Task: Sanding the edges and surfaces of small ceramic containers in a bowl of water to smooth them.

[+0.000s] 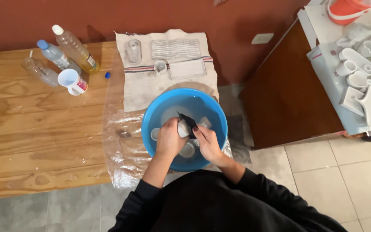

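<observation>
We are gripping a small white cup (183,128) in our left hand (169,139) over the blue basin (151,112), while our right hand (207,144) is pinching a dark abrasive sheet (188,120) against it. More white cups (188,150) are sitting in the basin's water, and at ten o'clock a white mug (71,80) is standing beside three plastic bottles (61,55).

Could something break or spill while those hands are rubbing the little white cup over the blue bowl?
Maybe. The left hand grips the small white cup while the right hand rubs it with a dark piece; it might slip onto the other white pieces below. The blue bowl sits near the table edge, so it might tip.
</observation>
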